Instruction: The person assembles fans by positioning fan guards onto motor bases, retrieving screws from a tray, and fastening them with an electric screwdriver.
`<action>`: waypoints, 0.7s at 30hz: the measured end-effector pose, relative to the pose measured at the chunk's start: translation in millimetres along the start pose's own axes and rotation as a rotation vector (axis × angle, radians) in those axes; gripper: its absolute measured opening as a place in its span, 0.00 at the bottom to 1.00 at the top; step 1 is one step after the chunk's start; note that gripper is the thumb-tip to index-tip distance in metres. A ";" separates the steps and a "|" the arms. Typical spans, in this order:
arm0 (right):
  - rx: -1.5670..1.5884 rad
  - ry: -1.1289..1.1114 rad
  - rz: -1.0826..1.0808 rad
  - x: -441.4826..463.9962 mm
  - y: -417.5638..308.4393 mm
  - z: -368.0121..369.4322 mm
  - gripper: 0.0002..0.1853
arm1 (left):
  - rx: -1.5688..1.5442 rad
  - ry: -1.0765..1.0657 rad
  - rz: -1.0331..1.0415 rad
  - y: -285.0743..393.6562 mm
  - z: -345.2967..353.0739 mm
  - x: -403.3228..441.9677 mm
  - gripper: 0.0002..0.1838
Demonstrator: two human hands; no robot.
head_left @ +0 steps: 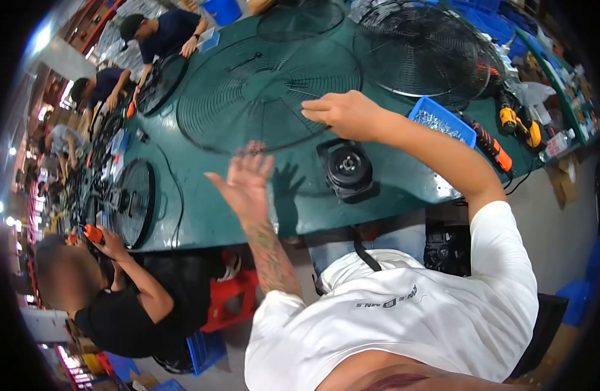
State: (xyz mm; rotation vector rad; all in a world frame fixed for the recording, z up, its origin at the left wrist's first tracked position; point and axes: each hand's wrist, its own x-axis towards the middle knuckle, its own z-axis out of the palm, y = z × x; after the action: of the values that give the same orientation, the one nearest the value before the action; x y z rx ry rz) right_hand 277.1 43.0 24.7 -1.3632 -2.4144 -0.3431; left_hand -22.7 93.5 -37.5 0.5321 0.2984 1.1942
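My left hand (250,179) is raised over the near part of the green table, its palm showing and fingers spread, holding nothing. Just beyond its fingertips is the near rim of a large black wire fan guard (293,98) lying flat. My right hand (345,114) hovers over the guard's right edge with fingers pressed together and pointing left. Whatever might be between those fingers is hidden. Directly below that hand stands a black fan motor (347,168) with a round top, apart from the guard.
A blue bin (471,138) of small screws sits under my right forearm. Farther right lie an orange-black power screwdriver (494,148), a yellow drill (509,118) and a bottle (557,144). Stacked fan guards (424,49) fill the back right. A co-worker (127,300) sits at left; others work beyond.
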 end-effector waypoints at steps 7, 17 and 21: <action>-0.198 0.323 0.153 -73.7 -63.9 -66.5 0.30 | 0.007 0.013 0.117 13.4 24.9 -49.8 0.40; 1.700 0.776 0.928 -178.0 -68.1 -57.8 0.41 | 0.077 -0.097 -0.125 -31.2 12.5 -103.8 0.48; 1.608 0.695 1.053 -187.5 -66.0 -38.2 0.41 | 0.117 -0.067 -0.159 -41.8 5.8 -113.5 0.46</action>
State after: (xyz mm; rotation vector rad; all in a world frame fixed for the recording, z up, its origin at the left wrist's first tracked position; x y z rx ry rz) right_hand 316.9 -150.4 -20.1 -1.0499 -0.5853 0.9858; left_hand -26.1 -25.1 -61.6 0.6365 0.3487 1.0069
